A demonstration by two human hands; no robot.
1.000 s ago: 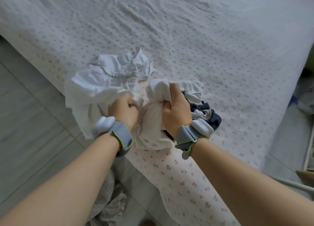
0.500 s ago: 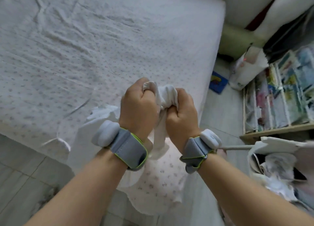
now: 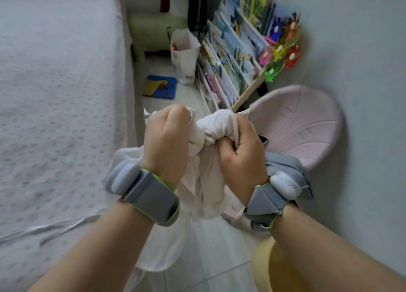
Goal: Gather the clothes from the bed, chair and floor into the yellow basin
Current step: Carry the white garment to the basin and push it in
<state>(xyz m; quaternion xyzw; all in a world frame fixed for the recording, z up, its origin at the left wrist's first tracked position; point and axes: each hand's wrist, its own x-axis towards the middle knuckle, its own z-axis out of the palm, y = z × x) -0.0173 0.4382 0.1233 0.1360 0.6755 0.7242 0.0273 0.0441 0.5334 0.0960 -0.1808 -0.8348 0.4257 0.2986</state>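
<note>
Both my hands hold a bundle of white clothes (image 3: pixel 204 177) in the air above the floor, between the bed and a pink chair. My left hand (image 3: pixel 167 142) is fisted on the bundle's left side. My right hand (image 3: pixel 241 151) grips its bunched top, and a grey garment (image 3: pixel 285 166) hangs by that wrist. A long white piece of the bundle dangles below my wrists. Part of the yellow basin (image 3: pixel 263 261) shows low on the right, mostly hidden under my right forearm.
The bed (image 3: pixel 55 107) with its dotted sheet fills the left. The pink chair (image 3: pixel 301 127) stands right of my hands. Behind it are a bookshelf (image 3: pixel 232 56), a white paper bag (image 3: pixel 184 54) and a blue and yellow mat (image 3: pixel 160 87) on the floor.
I have turned right, away from the bed, carrying the clothes bundle off the mattress. The pink chair and the yellow basin have come into view.
</note>
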